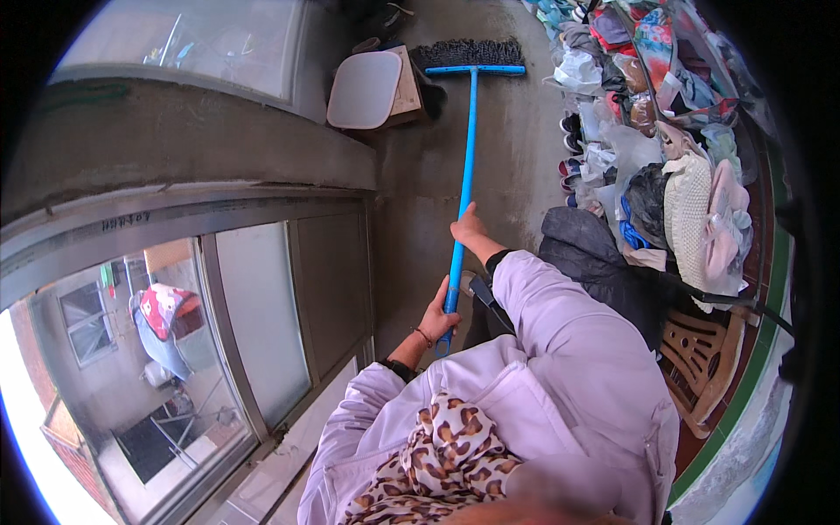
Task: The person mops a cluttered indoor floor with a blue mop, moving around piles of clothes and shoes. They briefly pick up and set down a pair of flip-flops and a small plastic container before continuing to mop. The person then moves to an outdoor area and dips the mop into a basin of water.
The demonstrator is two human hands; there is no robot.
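Observation:
A mop with a long blue handle stretches away from my body across the grey floor. Its wide head, a blue bar with dark strands, lies at the far end. My left hand is wrapped round the handle near its looped end, a bracelet on the wrist. Farther up, my right hand grips the same handle, its arm reaching in from the right. Both arms wear pale lilac sleeves. To the left of the mop head stands a stool with a pale rounded seat, close beside it.
Bags, clothes and wrapped bundles are heaped along the right side, with several shoes at their edge. A dark padded cloth and a brown slatted chair are nearer. On the left runs a wall with a framed window.

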